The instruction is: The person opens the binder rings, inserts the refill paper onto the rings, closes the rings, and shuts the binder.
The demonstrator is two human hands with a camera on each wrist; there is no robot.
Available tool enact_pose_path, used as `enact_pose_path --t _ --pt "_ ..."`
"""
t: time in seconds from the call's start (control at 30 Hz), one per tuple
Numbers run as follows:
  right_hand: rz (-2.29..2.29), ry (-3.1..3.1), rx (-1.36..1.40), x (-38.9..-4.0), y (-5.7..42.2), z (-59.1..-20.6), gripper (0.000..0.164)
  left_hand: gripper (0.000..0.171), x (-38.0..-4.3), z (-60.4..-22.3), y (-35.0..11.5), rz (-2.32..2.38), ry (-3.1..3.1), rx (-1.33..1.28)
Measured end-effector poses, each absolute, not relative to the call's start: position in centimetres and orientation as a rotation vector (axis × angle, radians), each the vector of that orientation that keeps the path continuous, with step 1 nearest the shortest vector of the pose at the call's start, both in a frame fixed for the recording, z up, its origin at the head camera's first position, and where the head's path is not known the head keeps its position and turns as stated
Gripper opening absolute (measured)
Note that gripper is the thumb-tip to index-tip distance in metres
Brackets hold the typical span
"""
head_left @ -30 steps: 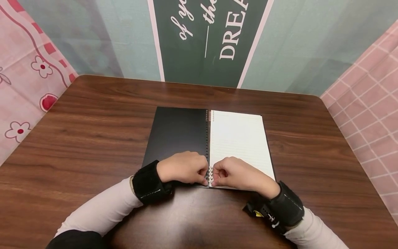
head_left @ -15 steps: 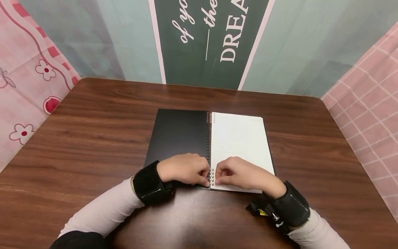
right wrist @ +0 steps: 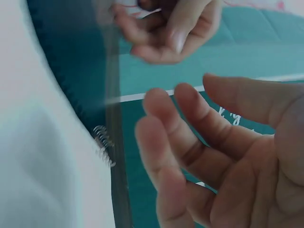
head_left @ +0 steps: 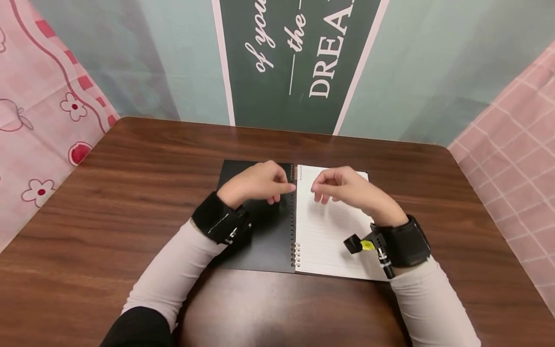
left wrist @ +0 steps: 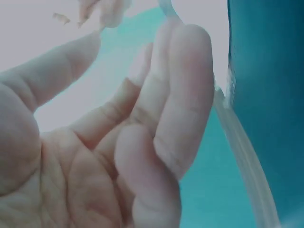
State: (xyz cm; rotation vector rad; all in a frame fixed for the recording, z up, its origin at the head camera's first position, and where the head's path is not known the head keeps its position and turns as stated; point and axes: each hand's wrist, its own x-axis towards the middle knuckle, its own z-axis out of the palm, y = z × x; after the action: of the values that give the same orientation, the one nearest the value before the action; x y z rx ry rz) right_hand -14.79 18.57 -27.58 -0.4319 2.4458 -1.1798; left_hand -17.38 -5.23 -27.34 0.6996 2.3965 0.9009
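A ring-bound notebook lies spread on the table, its black cover [head_left: 260, 246] on the left and a lined white page [head_left: 321, 250] on the right. Short sets of binding rings [head_left: 297, 254] show at the near and far ends of the spine. Over the black cover hovers my left hand [head_left: 264, 182], fingers loosely bent, nothing between them. My right hand [head_left: 344, 185] is above the page, thumb and fingers apart in the right wrist view, also holding nothing. In that view, the coil rings [right wrist: 103, 142] at the spine show past the fingertips.
The brown wooden table [head_left: 165, 159] extends around the notebook on all sides. A teal backdrop with a dark green lettered panel [head_left: 286, 67] stands behind it. Pink patterned cloth [head_left: 56, 120] hangs at the left, and a pink checked one [head_left: 511, 159] at the right.
Both hands have lifted from the near end of the spine and moved up and away over the notebook, their fingers loosening. The rings at the near end are now uncovered.
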Motion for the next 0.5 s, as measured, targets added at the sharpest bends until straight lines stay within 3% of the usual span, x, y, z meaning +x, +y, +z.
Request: enact_pose_path --t 0.5 --pt "-1.522 2.402 -0.059 -20.8 17.1 -29.3 0.029 0.025 -22.0 -27.9 -2.6 1.190 2.500 0.404"
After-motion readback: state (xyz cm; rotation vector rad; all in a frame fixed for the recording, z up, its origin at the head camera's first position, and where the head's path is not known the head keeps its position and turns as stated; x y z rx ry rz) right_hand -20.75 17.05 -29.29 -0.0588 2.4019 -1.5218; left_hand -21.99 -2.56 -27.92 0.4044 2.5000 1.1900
